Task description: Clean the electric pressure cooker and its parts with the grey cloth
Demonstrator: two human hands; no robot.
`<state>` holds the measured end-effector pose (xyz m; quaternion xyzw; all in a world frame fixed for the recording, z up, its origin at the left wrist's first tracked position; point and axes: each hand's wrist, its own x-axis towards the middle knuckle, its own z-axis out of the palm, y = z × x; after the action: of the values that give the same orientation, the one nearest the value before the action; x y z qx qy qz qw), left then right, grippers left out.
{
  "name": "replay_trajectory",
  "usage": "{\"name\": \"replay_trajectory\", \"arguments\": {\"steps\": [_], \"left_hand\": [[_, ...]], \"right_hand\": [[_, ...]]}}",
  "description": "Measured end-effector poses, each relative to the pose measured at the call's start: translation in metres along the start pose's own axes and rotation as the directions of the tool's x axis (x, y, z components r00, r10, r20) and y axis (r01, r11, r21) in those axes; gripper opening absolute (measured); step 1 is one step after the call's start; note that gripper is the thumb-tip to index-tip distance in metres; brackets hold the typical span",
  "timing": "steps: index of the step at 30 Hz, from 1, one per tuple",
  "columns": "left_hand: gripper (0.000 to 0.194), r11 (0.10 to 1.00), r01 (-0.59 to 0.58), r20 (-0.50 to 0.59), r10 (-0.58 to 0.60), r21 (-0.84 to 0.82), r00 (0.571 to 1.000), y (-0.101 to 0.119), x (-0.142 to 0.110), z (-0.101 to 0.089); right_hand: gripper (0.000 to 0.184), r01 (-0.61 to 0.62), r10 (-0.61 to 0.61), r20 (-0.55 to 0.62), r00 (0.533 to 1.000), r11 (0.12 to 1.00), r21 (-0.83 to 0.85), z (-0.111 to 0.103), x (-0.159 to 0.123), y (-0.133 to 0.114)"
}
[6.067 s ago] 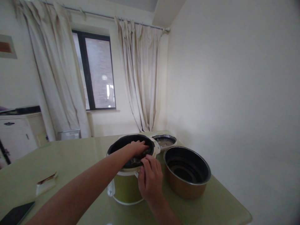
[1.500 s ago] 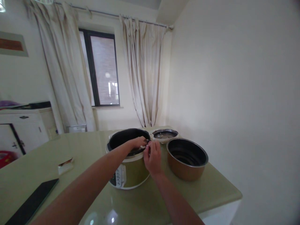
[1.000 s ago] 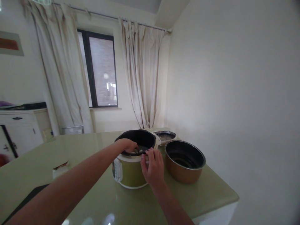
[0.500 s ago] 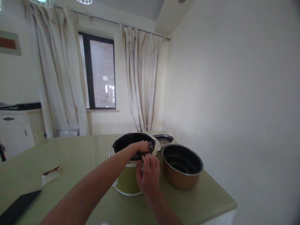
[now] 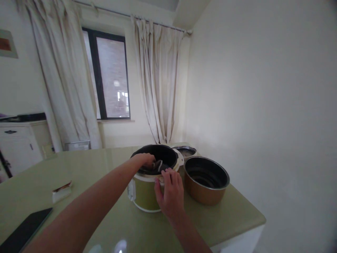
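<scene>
A green and white electric cooker point(image 5: 146, 195) stands on the table with its dark inside uncovered. My left hand point(image 5: 147, 160) reaches over the rim into it, fingers closed on a greyish cloth point(image 5: 158, 166) that lies against the inner wall; part of the cloth is hidden. My right hand point(image 5: 171, 191) grips the cooker's near right rim, fingertips over the edge and thumb on the outside. Just right of it sits a brown inner pot point(image 5: 205, 194) with a dark inside.
A round lid-like part point(image 5: 186, 151) lies behind the cooker. On the left of the pale green table point(image 5: 105, 165) are a dark flat device point(image 5: 26, 228) and a small white packet point(image 5: 61, 192). The table's right edge runs near the wall.
My left hand has moved left and back from the right side of the cooker's inside, taking the cloth with it. My right hand stays at the rim. The view has shifted slightly.
</scene>
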<state>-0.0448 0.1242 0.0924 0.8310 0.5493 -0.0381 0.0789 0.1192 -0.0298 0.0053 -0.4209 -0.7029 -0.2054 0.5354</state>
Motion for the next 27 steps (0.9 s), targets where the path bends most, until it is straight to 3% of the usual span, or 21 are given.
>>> {"name": "replay_trajectory", "arguments": {"steps": [10,17,23,27], "left_hand": [[0.046,0.993,-0.022,0.146,0.005,0.112,0.989,0.034,0.011,0.001],[0.053,0.992,-0.12,0.294,0.106,0.03,0.95,0.048,0.023,-0.013],[0.051,0.995,-0.097,0.213,0.094,0.006,0.972,0.044,0.015,-0.009],[0.039,0.997,-0.071,0.174,0.069,0.006,0.982,0.036,0.002,-0.01]], "right_hand": [[0.02,0.0,-0.001,-0.052,0.999,1.0,-0.027,0.008,-0.004,-0.001],[0.02,0.032,-0.035,-0.082,0.996,0.999,-0.03,0.01,-0.004,0.002],[0.022,0.034,-0.035,-0.054,0.998,0.999,-0.006,0.006,-0.003,0.003],[0.023,0.033,-0.033,-0.06,0.998,0.999,-0.005,0.006,-0.003,0.003]]}}
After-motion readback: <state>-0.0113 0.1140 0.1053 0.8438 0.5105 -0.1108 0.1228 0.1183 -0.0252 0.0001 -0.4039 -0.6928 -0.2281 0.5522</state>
